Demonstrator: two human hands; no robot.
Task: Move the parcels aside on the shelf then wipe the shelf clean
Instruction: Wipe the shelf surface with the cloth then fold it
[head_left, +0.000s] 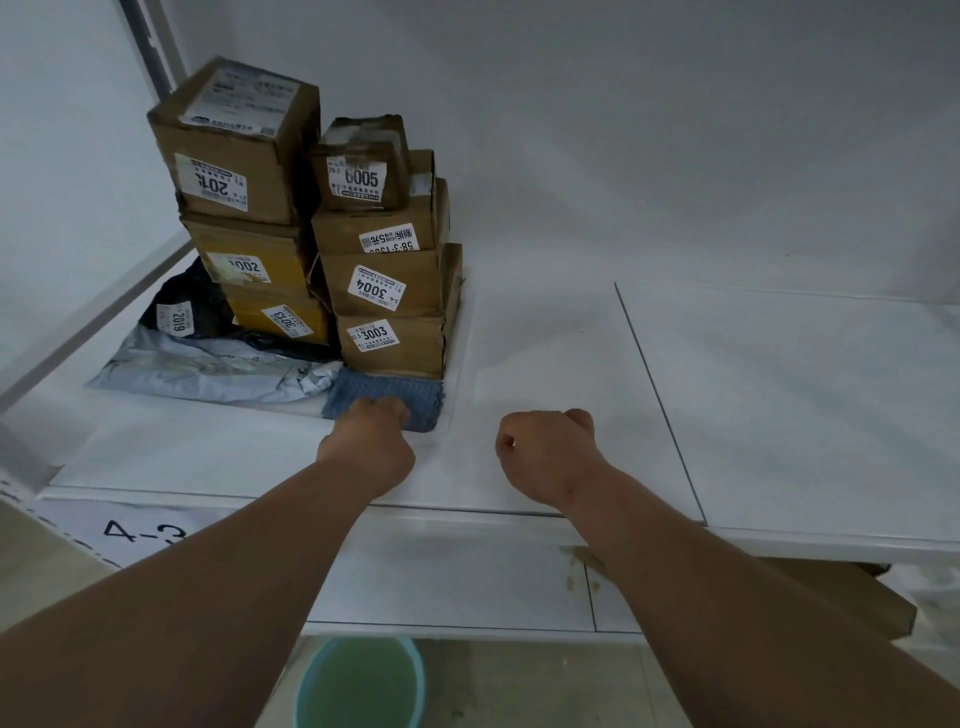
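The parcels (322, 234) are standing in two stacks of brown boxes on the white shelf (571, 338), each box showing a white label with a number. Left of the stacks, a black bag (179, 312) and a grey bag (218, 369) are lying flat on the shelf, touching the boxes.

A blue cloth (387, 397) is lying on the shelf just in front of the right stack, its far edge touching the lowest box. The left hand (370, 447) is resting on the near part of the cloth with its fingers curled into it, so it is gripping the cloth against the shelf.

The right hand (548, 452) is hovering right of the cloth, well apart from the parcels, with its fingers curled into a fist and holding nothing. I cannot tell if it is touching the shelf.

Below the shelf edge, nearer than the stacks, a bucket (358, 680) with greenish water is standing on the floor. A mark "4-3" (145, 532) is showing down to the left of the parcels.
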